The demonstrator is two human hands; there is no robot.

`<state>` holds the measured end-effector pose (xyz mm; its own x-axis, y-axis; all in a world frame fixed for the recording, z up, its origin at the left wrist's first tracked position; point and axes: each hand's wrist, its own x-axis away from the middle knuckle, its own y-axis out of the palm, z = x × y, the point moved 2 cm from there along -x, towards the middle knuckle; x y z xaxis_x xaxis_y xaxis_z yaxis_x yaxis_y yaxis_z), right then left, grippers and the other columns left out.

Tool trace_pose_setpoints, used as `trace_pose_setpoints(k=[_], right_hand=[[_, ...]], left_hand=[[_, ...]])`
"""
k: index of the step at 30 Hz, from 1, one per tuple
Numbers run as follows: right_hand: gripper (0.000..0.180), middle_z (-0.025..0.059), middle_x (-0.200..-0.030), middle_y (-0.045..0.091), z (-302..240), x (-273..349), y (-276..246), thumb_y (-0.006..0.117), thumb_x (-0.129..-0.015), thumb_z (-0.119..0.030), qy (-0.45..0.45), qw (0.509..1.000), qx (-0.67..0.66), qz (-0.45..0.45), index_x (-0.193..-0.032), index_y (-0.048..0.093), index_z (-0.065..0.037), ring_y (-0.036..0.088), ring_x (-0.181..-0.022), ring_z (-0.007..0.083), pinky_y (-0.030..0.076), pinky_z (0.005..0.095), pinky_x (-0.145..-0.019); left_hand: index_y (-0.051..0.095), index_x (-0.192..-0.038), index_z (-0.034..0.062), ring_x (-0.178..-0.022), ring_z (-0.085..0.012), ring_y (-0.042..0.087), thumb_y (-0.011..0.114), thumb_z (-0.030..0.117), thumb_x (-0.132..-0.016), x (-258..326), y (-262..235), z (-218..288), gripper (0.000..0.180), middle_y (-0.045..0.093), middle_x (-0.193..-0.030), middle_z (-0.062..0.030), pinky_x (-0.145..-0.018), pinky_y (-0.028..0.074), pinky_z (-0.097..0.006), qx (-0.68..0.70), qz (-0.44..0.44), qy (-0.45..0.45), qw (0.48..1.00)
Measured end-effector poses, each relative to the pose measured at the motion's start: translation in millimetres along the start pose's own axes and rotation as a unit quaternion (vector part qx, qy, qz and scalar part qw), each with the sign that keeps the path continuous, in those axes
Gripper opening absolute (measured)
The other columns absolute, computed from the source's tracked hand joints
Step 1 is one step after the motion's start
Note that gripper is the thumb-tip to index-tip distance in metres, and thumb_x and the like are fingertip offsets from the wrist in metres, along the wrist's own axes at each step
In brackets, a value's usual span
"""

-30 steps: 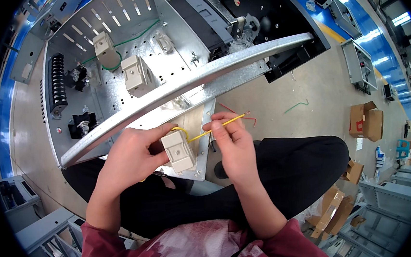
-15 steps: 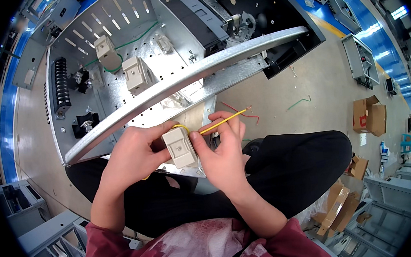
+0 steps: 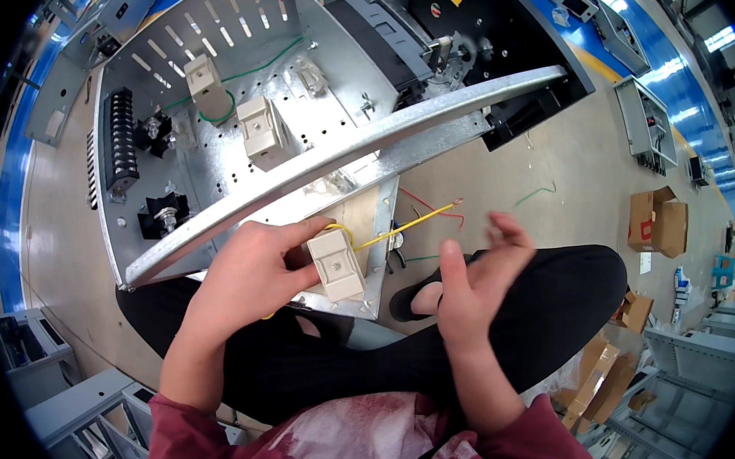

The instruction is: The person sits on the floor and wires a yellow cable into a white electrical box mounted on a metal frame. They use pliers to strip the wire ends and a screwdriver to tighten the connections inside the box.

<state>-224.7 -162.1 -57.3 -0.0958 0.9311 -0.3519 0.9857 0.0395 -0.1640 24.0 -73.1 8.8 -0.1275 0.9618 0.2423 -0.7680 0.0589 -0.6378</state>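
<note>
My left hand grips a beige block-shaped electrical part by its left side, above the corner of the sheet-metal panel. A yellow wire curls over the block's top end and sticks out to the right, its tip bare. How the wire runs behind the block is hidden. My right hand is apart from both, over my right leg, fingers spread and slightly blurred, holding nothing. Beyond a bent metal rail stands the open metal enclosure, where two similar beige blocks sit, the farther one with a green wire.
The galvanized rail arches across the enclosure's near side. On the floor lie a red wire piece, a green wire piece and a dark-handled hand tool near my foot. Cardboard boxes stand at the right.
My right hand has let go of the yellow wire and block and moved right, its fingers opening. My left hand still holds the block. The whole view has shifted slightly.
</note>
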Motion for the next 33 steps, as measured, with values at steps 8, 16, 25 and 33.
trace_pose_setpoints(k=[8, 16, 25, 33], right_hand=[[0.021, 0.0001, -0.11, 0.068, -60, -64, 18, 0.073, -0.087, -0.011, -0.373, 0.759, 0.337, -0.413, -0.108, 0.076, -0.014, 0.062, -0.122, 0.0231, 0.037, 0.0515, -0.117], [0.012, 0.0026, -0.091, 0.062, -35, -72, 31, 0.077, -0.083, -0.013, -0.376, 0.758, 0.233, -0.479, -0.092, 0.071, -0.011, 0.062, -0.097, 0.0247, 0.049, 0.0392, -0.088], [0.018, 0.0012, -0.077, 0.058, -36, -68, 41, 0.079, -0.084, -0.022, -0.438, 0.769, 0.229, -0.406, -0.075, 0.066, -0.012, 0.059, -0.087, 0.0232, 0.047, 0.0377, -0.078], [0.017, 0.0016, -0.076, 0.059, -39, -71, 44, 0.076, -0.083, -0.022, -0.421, 0.767, 0.235, -0.422, -0.075, 0.065, -0.011, 0.058, -0.085, 0.0235, 0.047, 0.0377, -0.077]], left_hand=[[0.077, -0.14, 0.008, -0.063, -0.0164, 0.073, 0.079, 0.007, -0.087, -1, -2, 3, 0.053, 0.076, -0.076, -0.0132, -0.064, 0.057, -0.032, -0.005, 0.0, -0.006, 1.0], [0.074, -0.144, 0.0082, -0.068, -0.0181, 0.074, 0.082, 0.006, -0.088, -2, 0, -3, 0.057, 0.078, -0.082, -0.0138, -0.069, 0.059, -0.032, 0.0, -0.012, 0.001, 1.0], [0.078, -0.135, 0.0078, -0.066, -0.0182, 0.073, 0.083, 0.008, -0.086, 0, 0, -3, 0.05, 0.078, -0.085, -0.0122, -0.066, 0.059, -0.032, -0.011, -0.002, -0.016, 1.0], [0.078, -0.136, 0.0086, -0.065, -0.0209, 0.074, 0.082, 0.008, -0.085, 0, 1, -4, 0.052, 0.078, -0.085, -0.0134, -0.065, 0.059, -0.033, -0.022, 0.008, -0.005, 1.0]])
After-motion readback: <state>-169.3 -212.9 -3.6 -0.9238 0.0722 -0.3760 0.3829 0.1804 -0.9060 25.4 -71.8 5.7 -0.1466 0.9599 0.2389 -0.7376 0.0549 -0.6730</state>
